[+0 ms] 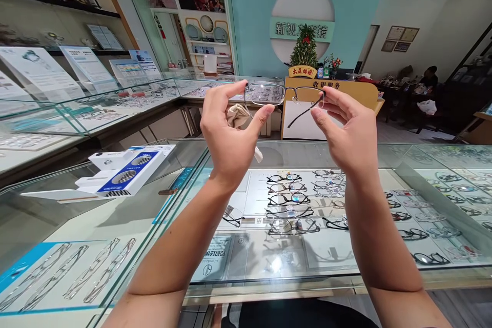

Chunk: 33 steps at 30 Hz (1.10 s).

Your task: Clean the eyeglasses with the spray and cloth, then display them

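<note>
A pair of eyeglasses (290, 93) with a thin dark half-rim frame is held up at face height between both hands. My left hand (230, 130) grips its left end with the index finger above and the thumb below, and a beige cleaning cloth (237, 116) is tucked in the same hand. My right hand (351, 130) pinches the other end between thumb and index finger. One dark temple arm slants down near the right thumb. Both hands are above the glass display counter (277, 266), apart from it.
Several rows of eyeglasses (290, 200) lie inside the counter. A blue and white display box (130, 171) stands on the glass at the left. Further back are a cashier desk (330, 95) with a plant (303, 51), more showcases (77, 113), and a seated person (429, 79) at the right.
</note>
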{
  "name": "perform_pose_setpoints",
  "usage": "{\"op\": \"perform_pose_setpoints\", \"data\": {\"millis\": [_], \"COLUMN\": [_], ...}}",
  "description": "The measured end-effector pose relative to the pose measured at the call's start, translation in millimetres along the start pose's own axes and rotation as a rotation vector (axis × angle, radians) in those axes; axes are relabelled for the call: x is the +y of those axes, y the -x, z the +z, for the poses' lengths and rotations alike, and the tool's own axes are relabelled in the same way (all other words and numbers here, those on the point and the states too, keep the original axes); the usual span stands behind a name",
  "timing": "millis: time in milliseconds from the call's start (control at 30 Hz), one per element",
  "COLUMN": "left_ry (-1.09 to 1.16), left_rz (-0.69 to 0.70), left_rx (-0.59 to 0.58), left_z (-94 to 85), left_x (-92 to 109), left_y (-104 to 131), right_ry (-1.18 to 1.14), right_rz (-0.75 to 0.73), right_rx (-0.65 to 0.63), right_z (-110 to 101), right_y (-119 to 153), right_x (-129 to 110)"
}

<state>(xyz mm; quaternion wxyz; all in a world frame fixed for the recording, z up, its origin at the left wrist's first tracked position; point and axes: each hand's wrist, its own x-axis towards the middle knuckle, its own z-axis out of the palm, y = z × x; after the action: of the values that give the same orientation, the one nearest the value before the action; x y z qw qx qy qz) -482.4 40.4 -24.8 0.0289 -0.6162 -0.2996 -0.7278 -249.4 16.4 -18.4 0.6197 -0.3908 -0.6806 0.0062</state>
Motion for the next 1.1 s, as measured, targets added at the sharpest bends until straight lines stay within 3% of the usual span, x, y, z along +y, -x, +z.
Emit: {"op": "perform_pose_setpoints", "data": {"millis": [633, 1100], "left_ry": [-0.017, -0.014], "left_rz": [0.084, 0.111], "left_rx": [-0.022, 0.004], "left_z": [1.1, -1.6], "left_x": [-2.6, -4.2], "left_y": [3.8, 0.2], "right_ry": [-0.016, -0.020], "right_rz": [0.012, 0.055], "right_rx": [-0.062, -0.072], "right_z": [-5.4, -0.6], "right_y": [-1.9, 1.0], "right_x": [6.0, -6.5]}}
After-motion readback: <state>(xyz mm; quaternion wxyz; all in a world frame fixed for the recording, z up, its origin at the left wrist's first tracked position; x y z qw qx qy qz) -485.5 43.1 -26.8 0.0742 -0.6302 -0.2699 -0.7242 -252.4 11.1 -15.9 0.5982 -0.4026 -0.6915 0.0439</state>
